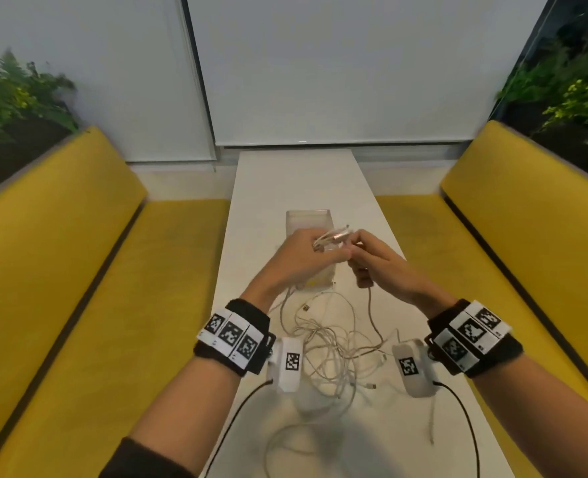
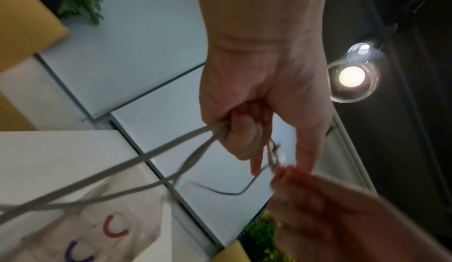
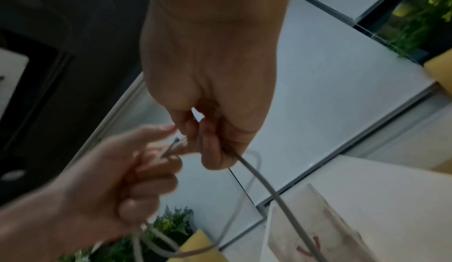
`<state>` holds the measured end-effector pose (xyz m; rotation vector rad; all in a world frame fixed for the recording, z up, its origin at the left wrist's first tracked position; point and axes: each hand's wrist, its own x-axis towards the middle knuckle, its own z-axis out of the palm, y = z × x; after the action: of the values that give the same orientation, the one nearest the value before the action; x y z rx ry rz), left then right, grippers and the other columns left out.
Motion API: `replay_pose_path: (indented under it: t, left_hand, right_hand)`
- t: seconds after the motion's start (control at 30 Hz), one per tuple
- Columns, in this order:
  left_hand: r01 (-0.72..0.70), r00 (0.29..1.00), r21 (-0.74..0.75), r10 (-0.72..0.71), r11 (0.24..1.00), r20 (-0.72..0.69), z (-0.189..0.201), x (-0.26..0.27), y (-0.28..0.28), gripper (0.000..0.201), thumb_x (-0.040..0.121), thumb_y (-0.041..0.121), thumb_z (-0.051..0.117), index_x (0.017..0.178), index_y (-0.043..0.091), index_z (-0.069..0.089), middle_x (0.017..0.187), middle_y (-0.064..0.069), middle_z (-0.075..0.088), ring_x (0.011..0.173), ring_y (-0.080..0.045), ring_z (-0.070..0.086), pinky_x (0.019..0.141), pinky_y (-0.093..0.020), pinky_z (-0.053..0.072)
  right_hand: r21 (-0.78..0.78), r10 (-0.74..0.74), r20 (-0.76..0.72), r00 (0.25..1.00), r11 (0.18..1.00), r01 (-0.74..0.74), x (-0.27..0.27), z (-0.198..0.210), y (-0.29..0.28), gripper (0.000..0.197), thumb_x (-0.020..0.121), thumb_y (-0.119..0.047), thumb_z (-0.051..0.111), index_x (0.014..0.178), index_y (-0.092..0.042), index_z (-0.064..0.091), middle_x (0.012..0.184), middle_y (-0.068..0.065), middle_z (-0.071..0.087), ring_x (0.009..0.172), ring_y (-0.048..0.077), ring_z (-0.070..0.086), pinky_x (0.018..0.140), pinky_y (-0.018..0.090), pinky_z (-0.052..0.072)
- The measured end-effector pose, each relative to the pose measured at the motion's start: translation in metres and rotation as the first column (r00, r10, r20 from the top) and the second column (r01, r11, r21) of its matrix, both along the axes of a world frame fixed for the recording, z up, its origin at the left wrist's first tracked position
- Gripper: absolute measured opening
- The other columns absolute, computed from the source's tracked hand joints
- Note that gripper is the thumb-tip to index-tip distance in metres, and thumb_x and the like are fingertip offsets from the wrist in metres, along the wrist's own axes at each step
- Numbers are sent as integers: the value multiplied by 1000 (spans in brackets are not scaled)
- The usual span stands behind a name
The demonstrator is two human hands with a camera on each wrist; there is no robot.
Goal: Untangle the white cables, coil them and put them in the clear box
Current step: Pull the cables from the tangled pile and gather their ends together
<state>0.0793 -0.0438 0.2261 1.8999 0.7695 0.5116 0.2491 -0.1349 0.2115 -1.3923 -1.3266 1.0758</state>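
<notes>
A tangle of white cables [image 1: 330,346] lies on the narrow white table [image 1: 296,181], near me. Both hands are raised above the clear box [image 1: 308,220], which stands on the table beyond the tangle. My left hand [image 1: 306,257] grips a small bundle of cable loops [image 1: 330,238], with strands trailing down from its fist [image 2: 146,156]. My right hand [image 1: 372,257] pinches a cable strand [image 3: 264,183] that hangs down to the pile, its fingertips meeting the left hand's. The box looks blurred in both wrist views.
Yellow benches [image 1: 78,270] flank the table on both sides, the right one [image 1: 513,243] just as close. Plants [image 1: 13,94] stand behind the backrests. Loose cable ends trail toward the near table edge [image 1: 432,426]. A lit ceiling lamp [image 2: 352,76] shows in the left wrist view.
</notes>
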Motion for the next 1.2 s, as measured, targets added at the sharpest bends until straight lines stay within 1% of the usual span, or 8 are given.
replay_pose_path:
  t: [0.2, 0.37, 0.53, 0.67, 0.83, 1.0, 1.1, 1.2]
  left_hand:
    - [49, 989, -233, -15, 971, 148, 1, 0, 6, 51, 91, 57, 63, 99, 8, 75, 55, -4, 30, 47, -13, 24, 44, -24, 21]
    - [-105, 942, -246, 176, 963, 285, 3, 17, 7, 36, 98, 43, 60, 76, 15, 65, 49, 7, 38, 42, -11, 30, 44, -25, 26]
    - [-336, 653, -419, 529, 844, 542, 36, -6, 32, 35, 104, 41, 48, 77, 18, 49, 54, 7, 38, 42, -8, 32, 39, -21, 29]
    - [-418, 395, -483, 633, 770, 666, 68, -37, 51, 38, 106, 38, 44, 76, 16, 45, 50, 4, 34, 39, -9, 30, 38, -23, 30]
    - [-460, 200, -540, 674, 705, 711, 85, -50, 59, 38, 106, 37, 45, 76, 15, 44, 50, 2, 33, 38, -10, 28, 37, -24, 26]
    - [-726, 537, -179, 710, 664, 455, 68, -47, 66, 39, 90, 44, 69, 101, 17, 43, 79, 3, 50, 62, -14, 47, 54, -34, 46]
    - [-759, 611, 2, 711, 651, 349, 43, -40, 56, 59, 81, 34, 80, 112, 11, 35, 96, 1, 53, 78, -17, 56, 69, -40, 54]
    - [-459, 840, 196, 495, 866, -222, 26, -35, 50, 67, 79, 44, 82, 120, 2, 50, 106, -8, 67, 86, -27, 66, 61, -32, 50]
  right_hand:
    - [78, 62, -62, 996, 995, -57, 3, 9, -12, 27, 104, -16, 41, 118, 6, 49, 64, -11, 39, 60, 16, 24, 56, 31, 25]
    - [41, 153, -50, 987, 988, -151, -9, -1, -8, 26, 102, -19, 46, 113, 4, 51, 68, 9, 19, 61, 26, 16, 56, 37, 19]
    - [-99, 44, -106, 993, 994, -55, 7, -35, -21, 34, 101, -32, 49, 70, -18, 53, 64, -1, 25, 58, 15, 18, 55, 30, 19]
    - [-167, 12, -142, 990, 985, -36, 23, -61, -34, 47, 91, -45, 61, 70, -13, 32, 66, 3, 19, 59, 18, 14, 57, 32, 16]
    - [-229, 60, -41, 997, 971, -68, 27, -78, -35, 46, 88, -49, 61, 74, -9, 43, 66, 8, 30, 59, 18, 34, 59, 27, 34]
    - [-240, -24, -39, 999, 971, 14, 29, -83, -31, 32, 96, -35, 41, 70, -17, 35, 64, -4, 32, 62, 16, 29, 68, 37, 31]
    - [-204, -90, -104, 990, 977, 67, 32, -77, -24, 20, 88, -31, 34, 75, -17, 32, 66, -5, 28, 64, 15, 21, 63, 33, 25]
    - [-177, -219, -94, 971, 964, 201, 36, -74, -20, 25, 98, -19, 26, 74, -18, 32, 67, -3, 22, 68, 20, 12, 63, 37, 16]
